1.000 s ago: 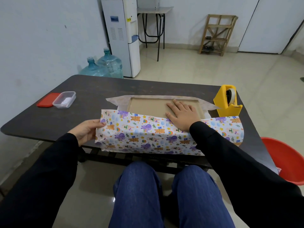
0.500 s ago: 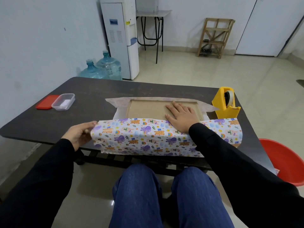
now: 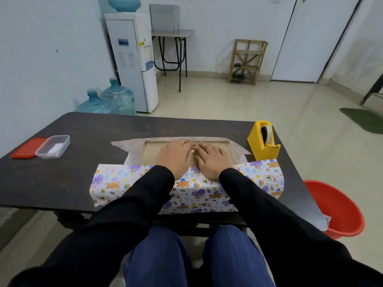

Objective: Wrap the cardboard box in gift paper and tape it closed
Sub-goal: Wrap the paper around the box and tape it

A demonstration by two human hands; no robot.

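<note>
The left hand and right hand press flat on the box, grip wide; if they lift, the paper could spring back.

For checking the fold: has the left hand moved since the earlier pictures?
Yes. From the left end of the gift paper, the left hand went right, toward the tape dispenser, onto the cardboard box.

head-worn view, facing down, near table
</note>
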